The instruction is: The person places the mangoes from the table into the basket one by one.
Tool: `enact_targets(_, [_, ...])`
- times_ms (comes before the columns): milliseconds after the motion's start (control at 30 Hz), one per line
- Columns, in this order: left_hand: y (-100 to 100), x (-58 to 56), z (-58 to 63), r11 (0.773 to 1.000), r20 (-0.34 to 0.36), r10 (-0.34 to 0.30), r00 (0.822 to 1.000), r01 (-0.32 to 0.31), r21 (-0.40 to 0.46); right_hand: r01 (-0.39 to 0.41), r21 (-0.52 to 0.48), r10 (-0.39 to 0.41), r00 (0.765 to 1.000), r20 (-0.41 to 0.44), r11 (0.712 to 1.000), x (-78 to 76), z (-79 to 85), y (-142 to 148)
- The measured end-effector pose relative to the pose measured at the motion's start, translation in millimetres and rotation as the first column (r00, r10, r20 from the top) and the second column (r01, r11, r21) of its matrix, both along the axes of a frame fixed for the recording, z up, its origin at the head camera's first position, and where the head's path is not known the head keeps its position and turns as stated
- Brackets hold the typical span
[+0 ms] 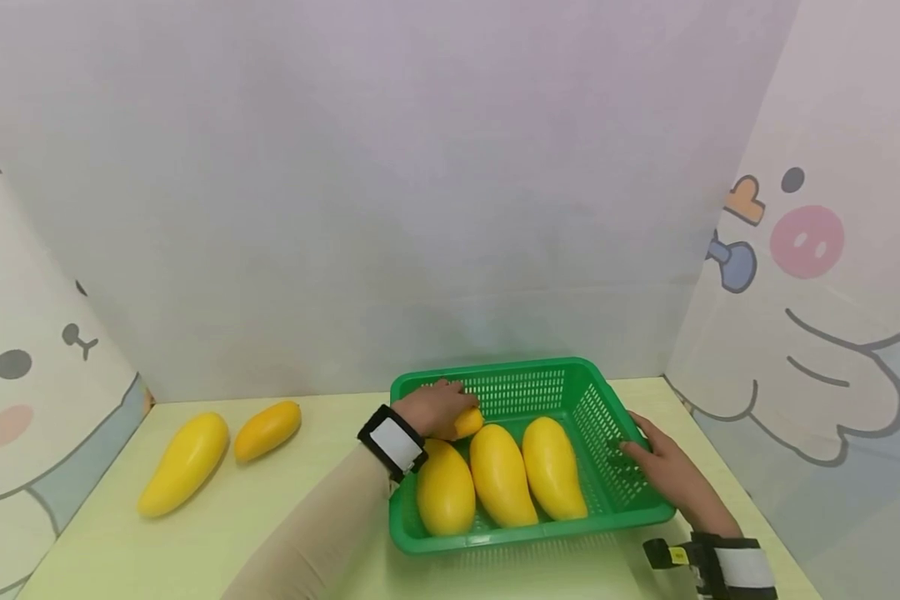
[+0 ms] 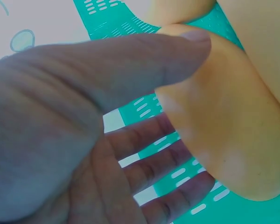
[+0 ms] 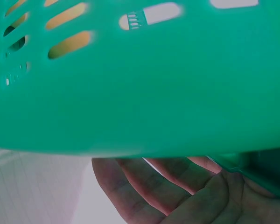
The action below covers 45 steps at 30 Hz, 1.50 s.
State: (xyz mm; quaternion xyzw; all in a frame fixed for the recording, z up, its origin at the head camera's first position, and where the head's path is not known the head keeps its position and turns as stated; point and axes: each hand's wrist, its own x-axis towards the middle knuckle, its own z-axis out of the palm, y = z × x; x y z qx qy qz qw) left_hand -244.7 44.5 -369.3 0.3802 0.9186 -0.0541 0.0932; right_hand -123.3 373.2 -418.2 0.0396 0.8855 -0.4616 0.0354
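A green perforated plastic basket (image 1: 487,537) holds several yellow mangoes. Three large mangoes lie side by side in it, the middle one (image 1: 501,479) between the other two. At the back left of the basket, my left hand (image 1: 435,408) grips a smaller mango (image 1: 467,422), mostly hidden under the hand in the head view. In the left wrist view the thumb (image 2: 177,58) lies on top of this mango and the other fingers reach around its side. My right hand (image 1: 671,475) holds the basket's right rim, thumb over the edge and fingers outside.
On the table (image 1: 330,492), left of the basket, lie a large yellow mango (image 1: 185,464) and a smaller orange-yellow mango (image 1: 267,431). A pale cloth wall (image 1: 345,208) stands close behind the basket, with cartoon-printed cloth walls on both sides.
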Motion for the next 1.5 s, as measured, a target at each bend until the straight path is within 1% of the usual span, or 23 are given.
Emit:
enact_targets(300, [-1.2,1.7,3.9,1.000,0.029,0.008,1.000,-0.008,0.002,-0.016,0.008,0.017,1.000,-0.010,1.000,-3.0,-1.9,0.3])
enact_targets(433, [-0.9,2.1,6.8,1.000,0.048,0.005,0.999,-0.005,-0.008,-0.020,0.009,0.020,1.000,0.004,1.000,-2.7,-2.0,1.5])
enact_targets(567, [-0.2,3.8,11.7,1.000,0.057,0.002,0.998,-0.002,-0.003,-0.018,0.018,0.018,1.000,0.011,1.000,-1.8,-1.2,3.8])
enact_targets(667, [-0.5,6.4,16.5,1.000,0.045,0.004,0.999,-0.004,-0.002,-0.020,0.020,0.020,1.000,0.007,1.000,-1.9,-0.7,5.4])
enact_targets(900, [-4.7,14.4,24.5,0.999,-0.034,-0.011,0.999,0.010,-0.039,-0.025,0.000,0.025,0.999,0.040,1.000,-3.0,-1.3,6.6])
enact_targets(1000, [-8.0,16.6,28.2,0.999,-0.063,-0.021,0.998,0.019,-0.033,-0.027,-0.006,0.027,0.999,0.039,1.000,-3.6,-1.0,5.4])
enact_targets(1133, [-14.0,18.7,32.3,0.999,-0.123,-0.040,0.992,0.044,0.025,-0.030,-0.007,0.030,0.999,0.022,1.000,-3.8,-0.8,3.8])
enact_targets(1233, [-20.6,20.1,34.1,0.995,-0.207,-0.053,0.977,0.069,0.067,-0.034,-0.002,0.034,0.999,0.013,0.999,-3.8,-1.1,3.3])
enact_targets(1333, [-27.0,21.9,35.0,0.991,-0.264,-0.052,0.963,0.083,0.107,-0.034,0.010,0.034,0.999,0.009,0.999,-3.2,-1.6,3.8])
enact_targets(1367, [-28.9,22.5,35.4,0.989,-0.278,-0.051,0.959,0.088,0.122,-0.034,0.013,0.034,0.999,0.006,0.999,-3.0,-1.8,4.0])
enact_targets(1500, [-35.5,24.5,36.8,0.981,-0.299,-0.032,0.954,0.087,0.172,-0.030,0.021,0.030,1.000,0.007,0.999,-2.4,-2.1,4.7])
